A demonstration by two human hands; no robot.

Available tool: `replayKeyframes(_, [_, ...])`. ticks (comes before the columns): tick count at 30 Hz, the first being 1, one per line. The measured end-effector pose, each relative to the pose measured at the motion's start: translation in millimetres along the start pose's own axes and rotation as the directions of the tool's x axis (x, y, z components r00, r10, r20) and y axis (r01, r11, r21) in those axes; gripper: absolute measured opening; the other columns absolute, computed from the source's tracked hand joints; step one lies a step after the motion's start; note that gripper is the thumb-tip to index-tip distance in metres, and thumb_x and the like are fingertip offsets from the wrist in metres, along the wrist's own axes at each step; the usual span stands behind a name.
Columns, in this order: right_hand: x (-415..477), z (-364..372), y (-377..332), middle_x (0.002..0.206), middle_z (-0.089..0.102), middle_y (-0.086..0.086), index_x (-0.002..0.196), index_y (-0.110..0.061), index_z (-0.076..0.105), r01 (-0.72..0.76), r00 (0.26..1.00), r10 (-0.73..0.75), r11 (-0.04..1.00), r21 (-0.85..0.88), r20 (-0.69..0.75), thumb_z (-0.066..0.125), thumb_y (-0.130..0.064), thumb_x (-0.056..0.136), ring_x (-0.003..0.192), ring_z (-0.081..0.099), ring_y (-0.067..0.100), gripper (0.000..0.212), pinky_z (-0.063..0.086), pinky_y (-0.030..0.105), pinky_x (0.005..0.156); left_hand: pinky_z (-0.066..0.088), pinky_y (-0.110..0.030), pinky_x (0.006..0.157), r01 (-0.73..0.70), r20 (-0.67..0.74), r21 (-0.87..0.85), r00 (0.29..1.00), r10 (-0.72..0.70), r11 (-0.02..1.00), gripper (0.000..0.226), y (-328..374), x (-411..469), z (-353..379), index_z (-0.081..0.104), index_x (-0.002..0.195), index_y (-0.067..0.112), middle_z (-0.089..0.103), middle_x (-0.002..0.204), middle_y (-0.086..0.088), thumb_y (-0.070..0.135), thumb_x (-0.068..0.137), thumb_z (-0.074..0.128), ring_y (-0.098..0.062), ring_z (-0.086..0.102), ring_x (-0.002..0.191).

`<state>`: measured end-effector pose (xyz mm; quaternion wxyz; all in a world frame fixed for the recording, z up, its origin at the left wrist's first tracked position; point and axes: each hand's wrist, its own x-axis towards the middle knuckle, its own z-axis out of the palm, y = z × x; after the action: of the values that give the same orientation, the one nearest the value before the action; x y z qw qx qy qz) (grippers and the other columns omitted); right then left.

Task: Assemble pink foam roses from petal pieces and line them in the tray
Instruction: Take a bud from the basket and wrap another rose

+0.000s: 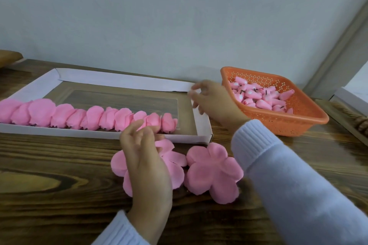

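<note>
We see the pink roses (89,117) in a row along the near wall of the tray (123,80). Nearer us, two petal pieces (213,171) lie side by side on the table (59,165). The left hand (145,157) is over the left one, fingers loosely spread. The right hand (215,101) is between the tray and the orange basket (306,119) of buds (258,97), fingers curled and blurred. We cannot tell whether it pinches anything.

Soft, even daylight; faint shadows, slight motion blur, wide-angle edge warp.

We see pink foam roses (87,117), pink petal pieces (214,171), orange perforated basket (298,123), white cardboard tray (123,80), dark-grained brown wooden table (59,195), pale blue ribbed sleeves (298,175).
</note>
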<state>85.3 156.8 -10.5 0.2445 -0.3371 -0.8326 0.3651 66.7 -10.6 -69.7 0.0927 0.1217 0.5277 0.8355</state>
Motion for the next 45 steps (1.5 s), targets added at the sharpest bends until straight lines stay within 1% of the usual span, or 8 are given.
replayKeyframes(3, [7.1, -38.3, 8.7, 0.06, 0.064, -0.004, 0.1, -0.014, 0.064, 0.105, 0.957, -0.058, 0.983, 0.152, -0.284, 0.057, -0.014, 0.093, 0.046, 0.055, 0.003, 0.01, 0.048, 0.02, 0.051, 0.04, -0.022, 0.069, 0.003, 0.003, 0.002, 1.0, -0.003, 1.0, 0.02, 0.6, 0.0, 0.5, 0.052, 0.102, 0.036, 0.066, 0.081, 0.022, 0.019, 0.099, 0.042, 0.007, 0.061, 0.073])
replayKeyframes(7, [36.2, -99.1, 42.0, 0.091, 0.07, 0.004, 0.097, -0.014, 0.066, -0.074, 0.856, -0.037, 0.978, -0.193, -0.515, 0.05, -0.013, 0.09, 0.079, 0.063, 0.016, 0.017, 0.046, 0.025, 0.07, 0.039, -0.024, 0.069, -0.013, 0.016, 0.016, 1.0, 0.013, 1.0, 0.02, 0.3, -1.5, 1.3, 0.051, 0.1, 0.038, 0.066, 0.078, 0.021, 0.019, 0.098, 0.043, 0.006, 0.061, 0.073])
replayKeyframes(11, [49.5, -141.4, 81.0, 0.101, 0.068, 0.016, 0.099, -0.002, 0.068, -0.301, 0.953, 0.212, 0.642, -0.705, -0.214, 0.054, -0.018, 0.09, 0.093, 0.06, 0.029, 0.023, 0.049, 0.033, 0.083, 0.039, -0.024, 0.069, -0.023, 0.023, 0.015, 0.999, 0.022, 1.0, 0.016, 0.4, -0.9, 1.2, 0.051, 0.1, 0.039, 0.066, 0.079, 0.021, 0.028, 0.091, 0.044, 0.007, 0.061, 0.073])
replayKeyframes(17, [32.6, -144.3, 85.5, 0.139, 0.052, 0.01, 0.137, -0.011, 0.052, -0.21, 0.836, 0.548, 0.37, -0.905, 0.03, 0.043, -0.03, 0.101, 0.126, 0.049, 0.024, 0.041, 0.037, 0.037, 0.108, 0.04, -0.025, 0.07, -0.012, 0.012, 0.004, 1.0, 0.012, 1.0, 0.016, -0.9, -0.6, 0.6, 0.053, 0.095, 0.041, 0.067, 0.078, 0.018, 0.033, 0.083, 0.045, 0.005, 0.061, 0.073])
replayKeyframes(35, [37.3, -154.2, 90.9, 0.09, 0.07, 0.011, 0.099, -0.002, 0.068, -0.246, 0.955, 0.285, 0.594, -0.766, -0.085, 0.055, -0.02, 0.094, 0.084, 0.066, 0.025, 0.023, 0.056, 0.039, 0.082, 0.044, -0.015, 0.067, -0.016, 0.079, 0.008, 0.997, 0.015, 1.0, 0.017, 0.5, -4.8, 0.1, 0.059, 0.085, 0.046, 0.066, 0.084, 0.015, 0.03, 0.085, 0.052, 0.004, 0.061, 0.073])
replayKeyframes(38, [23.4, -140.5, 69.3, 0.088, 0.066, 0.01, 0.102, -0.004, 0.062, -0.224, 0.967, 0.099, 0.764, -0.605, -0.233, 0.045, -0.022, 0.099, 0.074, 0.061, 0.025, 0.025, 0.052, 0.032, 0.065, 0.045, -0.008, 0.067, -0.071, 0.208, 0.069, 0.977, 0.055, 0.995, 0.015, 1.8, -7.3, 0.9, 0.061, 0.083, 0.045, 0.065, 0.084, 0.014, 0.032, 0.077, 0.057, 0.0, 0.061, 0.078])
replayKeyframes(41, [-13.9, -110.6, 37.4, 0.074, 0.06, 0.002, 0.105, -0.005, 0.059, -0.257, 0.962, 0.266, 0.959, 0.123, -0.062, 0.042, -0.021, 0.102, 0.05, 0.046, 0.01, 0.024, 0.039, 0.021, 0.045, 0.043, -0.006, 0.07, -0.323, 0.469, 0.224, 0.863, 0.189, 0.919, 0.012, 2.2, -12.8, -0.8, 0.06, 0.088, 0.039, 0.064, 0.087, 0.016, 0.029, 0.081, 0.058, -0.001, 0.059, 0.082])
replayKeyframes(45, [-74.1, -73.9, 8.5, 0.072, 0.063, 0.009, 0.097, -0.004, 0.063, -0.406, 0.914, 0.258, 0.588, 0.699, 0.314, 0.061, -0.021, 0.084, 0.049, 0.053, 0.009, 0.022, 0.047, 0.019, 0.045, 0.046, -0.028, 0.074, -0.77, 0.804, 0.347, 0.538, 0.253, 0.535, 0.018, -4.0, -17.5, 0.5, 0.064, 0.088, 0.021, 0.062, 0.088, 0.011, 0.026, 0.079, 0.049, -0.011, 0.059, 0.08])
